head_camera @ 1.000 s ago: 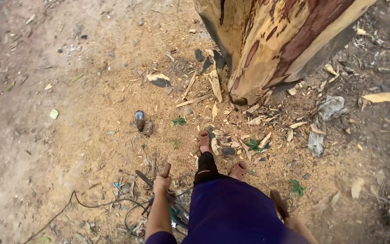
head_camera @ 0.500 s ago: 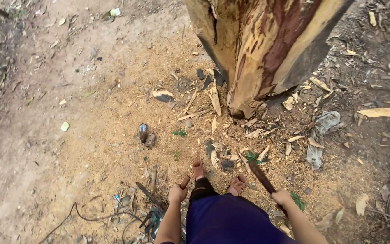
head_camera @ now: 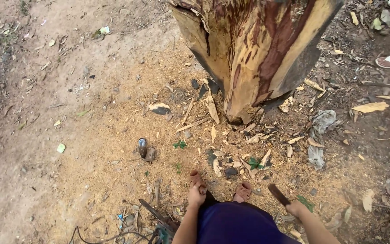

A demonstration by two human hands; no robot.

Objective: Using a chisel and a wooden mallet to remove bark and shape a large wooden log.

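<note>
Right hand [head_camera: 295, 208] around dark tool handle [head_camera: 278, 195]

The left hand [head_camera: 196, 196] hangs loosely curled, well short of the tree stump [head_camera: 253, 54]. The right hand [head_camera: 294, 208], fist closed, grips a dark handle [head_camera: 278, 195] angled toward it.

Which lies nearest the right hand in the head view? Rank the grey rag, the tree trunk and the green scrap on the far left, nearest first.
From the right hand:
1. Grey rag, up and slightly right, on the chips.
2. Tree trunk, farther up, centre top.
3. Green scrap, far across on the left dirt.
</note>
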